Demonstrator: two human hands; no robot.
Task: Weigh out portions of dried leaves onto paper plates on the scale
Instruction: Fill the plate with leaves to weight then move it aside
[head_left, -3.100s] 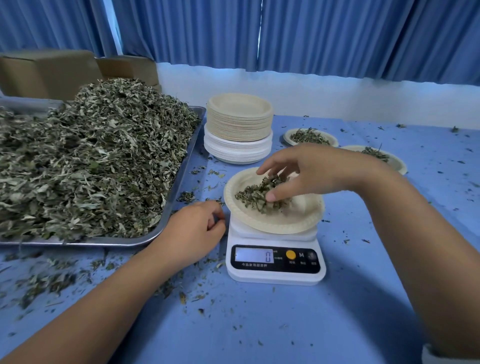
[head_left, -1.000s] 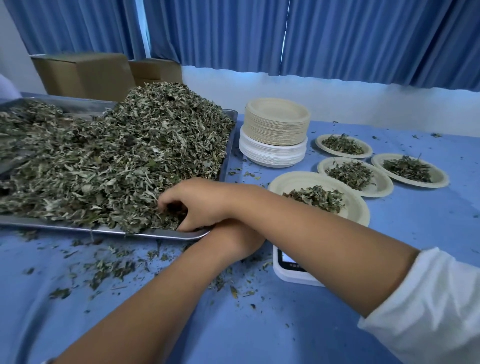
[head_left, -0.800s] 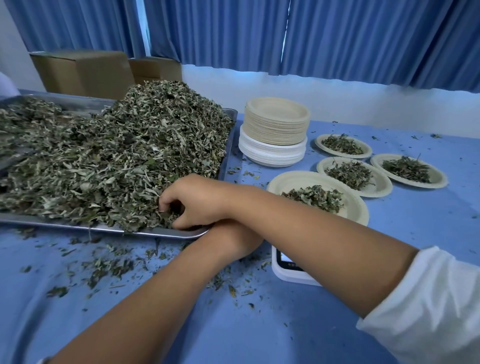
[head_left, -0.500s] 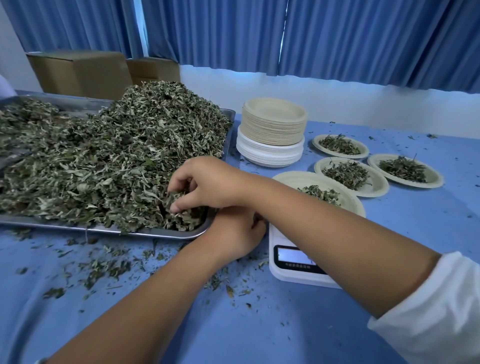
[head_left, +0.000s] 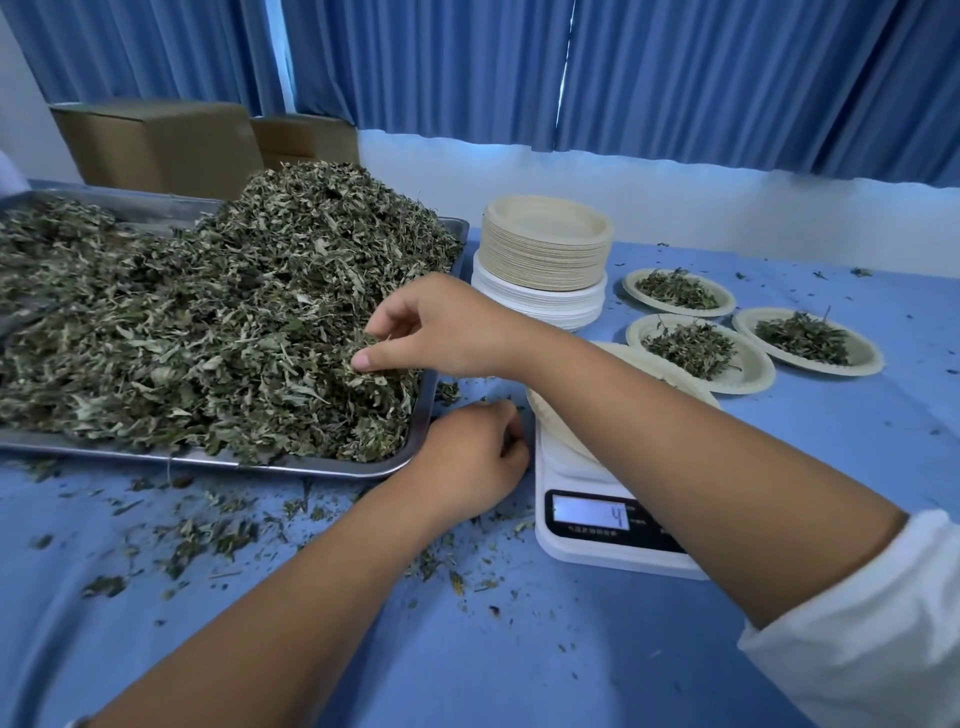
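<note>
My right hand (head_left: 441, 332) pinches a tuft from the dried leaves (head_left: 208, 322), left of the scale (head_left: 587, 540).
The crumbly grey-green heap fills a shiny metal tray (head_left: 311, 470). My forearm hides most of the paper plate (head_left: 558, 431) on the scale. My left hand (head_left: 478, 457) rests curled just left of the scale, and I cannot tell whether it holds anything. Behind the scale stand stacked plates (head_left: 545, 249) and three shallow round plates (head_left: 748, 376) of leaves.

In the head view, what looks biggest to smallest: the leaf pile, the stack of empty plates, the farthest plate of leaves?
1. Leaf pile, by far the largest.
2. Stack of empty plates.
3. Farthest plate of leaves, about as far back as the stack, so a fair comparison.
</note>
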